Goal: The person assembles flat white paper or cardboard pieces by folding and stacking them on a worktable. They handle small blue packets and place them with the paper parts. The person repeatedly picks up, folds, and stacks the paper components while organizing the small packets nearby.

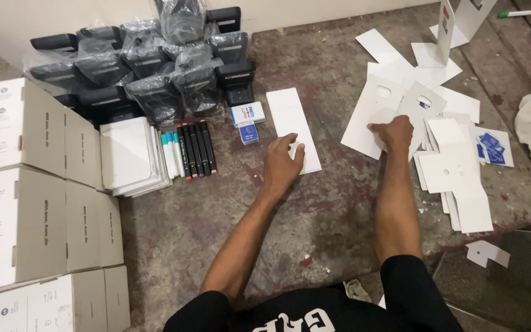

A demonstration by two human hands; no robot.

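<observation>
While the left hand (283, 161) is pressing curled fingers on the near end of a long white card strip (292, 126) running away from the person, the right hand (393, 130) is gripping a white die-cut cardboard sheet (373, 114) just rightward.

Light was soft & even, a bit dim. Shadows faint. Pic mostly sharp, edges bent a little.

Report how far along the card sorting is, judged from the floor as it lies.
Done: one long white card lies apart. In hand: left hand rests on it; right hand grips a cut-out card. Left: a loose card pile, markers and bagged black devices lie untouched.
</observation>
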